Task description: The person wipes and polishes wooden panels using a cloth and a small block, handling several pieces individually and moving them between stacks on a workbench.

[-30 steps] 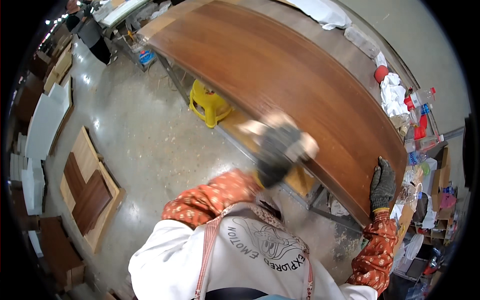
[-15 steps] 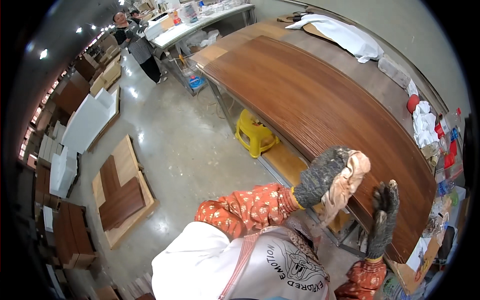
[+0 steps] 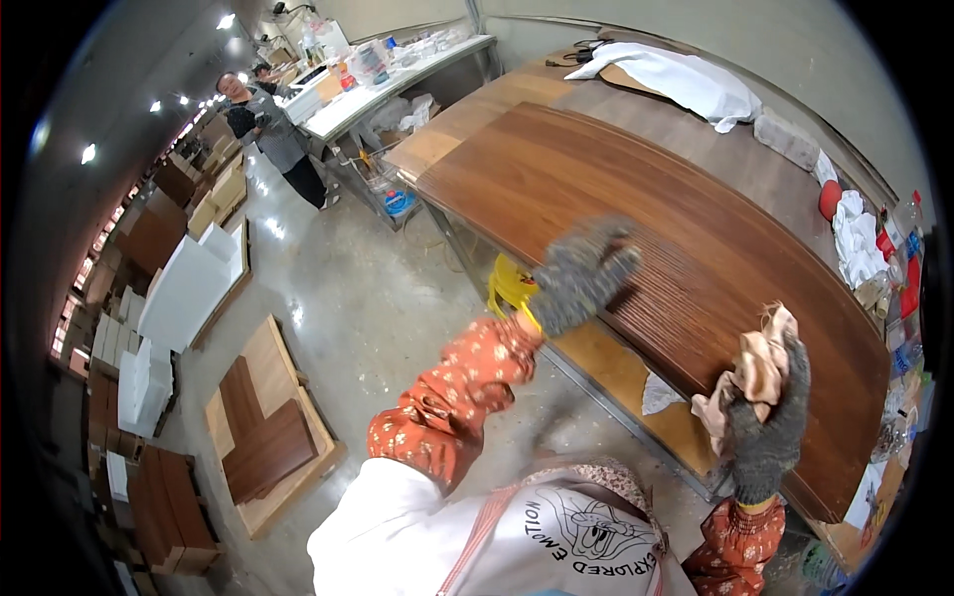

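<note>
Your pinkish-tan cloth point(image 3: 763, 368) is crumpled (a loose flap drooping to one side) in your right hand point(image 3: 770, 442); the long brown wooden panel point(image 3: 696, 258) lies flat before you on the worktable point(image 3: 616, 99).

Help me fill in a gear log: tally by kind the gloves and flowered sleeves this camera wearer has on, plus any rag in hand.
Grey gloves: 2
Orange flowered sleeves: 2
Crumpled tan rag, in the right hand: 1
Total: 5

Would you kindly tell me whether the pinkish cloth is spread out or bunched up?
Bunched up: the cloth shows crumpled folds in the gloved right hand.
</note>
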